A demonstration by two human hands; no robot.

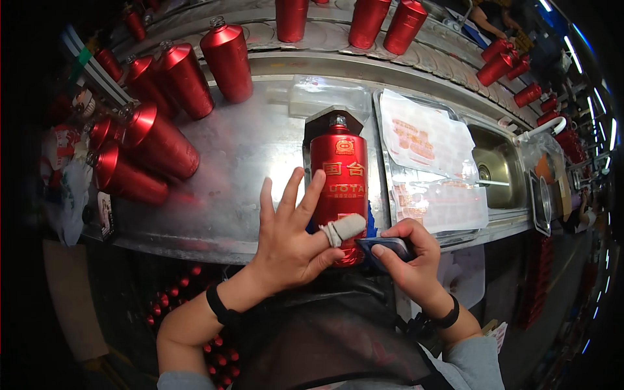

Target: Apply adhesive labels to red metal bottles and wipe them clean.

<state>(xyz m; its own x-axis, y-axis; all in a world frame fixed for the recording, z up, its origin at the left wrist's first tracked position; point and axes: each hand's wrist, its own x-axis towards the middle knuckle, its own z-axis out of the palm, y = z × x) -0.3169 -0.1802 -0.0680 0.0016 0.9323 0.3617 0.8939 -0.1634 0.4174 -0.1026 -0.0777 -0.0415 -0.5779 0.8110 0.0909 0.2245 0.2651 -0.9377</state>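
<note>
A red bottle (338, 153) with gold lettering and a clear glass neck lies in front of me, its neck pointing away, on a dark angular holder (316, 125). My left hand (290, 242) rests at the bottle's lower left side with its fingers spread. A pale cloth finger cover (344, 229) wraps its index finger, which lies across the bottle's lower front. In my right hand (414, 258) is a small flat dark scraper (392, 247), pinched between thumb and fingers. Its edge meets the bottle's lower right side. Some blue material (371, 221) shows beside the bottle there.
Several red bottles (185, 81) stand on the metal table (231, 169) at the left. Behind runs a conveyor (325, 36) with more bottles. To the right are a tray with printed sheets (432, 149), a sink (497, 162) and a white faucet (543, 129).
</note>
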